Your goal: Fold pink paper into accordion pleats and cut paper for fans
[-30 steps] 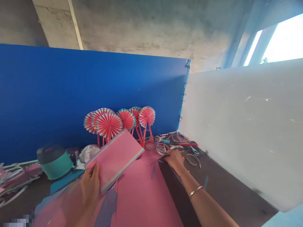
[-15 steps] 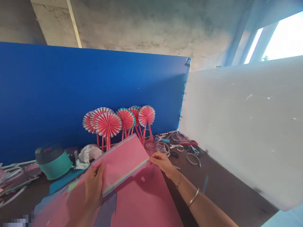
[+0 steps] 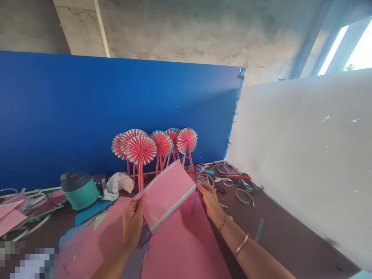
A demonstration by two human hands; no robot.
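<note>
A folded pink paper strip (image 3: 164, 195) with striped pastel edges is held up in front of me. My left hand (image 3: 133, 223) grips its lower left end, and my right hand (image 3: 209, 199) pinches its right corner. Below them lies a large pink paper sheet (image 3: 184, 246). Beyond the strip stands a cluster of pleated paper fans (image 3: 141, 150) in pink and striped colours, on pink sticks. The strip's upper edge overlaps the lower sticks from my view.
A teal lidded container (image 3: 80, 192) and crumpled white paper (image 3: 117, 185) sit at the back left. Paper rings and red-handled scissors (image 3: 235, 177) lie at the right. A blue board (image 3: 101, 112) and white board (image 3: 302, 155) form the walls.
My right hand has moved up from the scraps near the scissors to the strip's right end. The strip is now held in both hands, and the view has shifted slightly.
</note>
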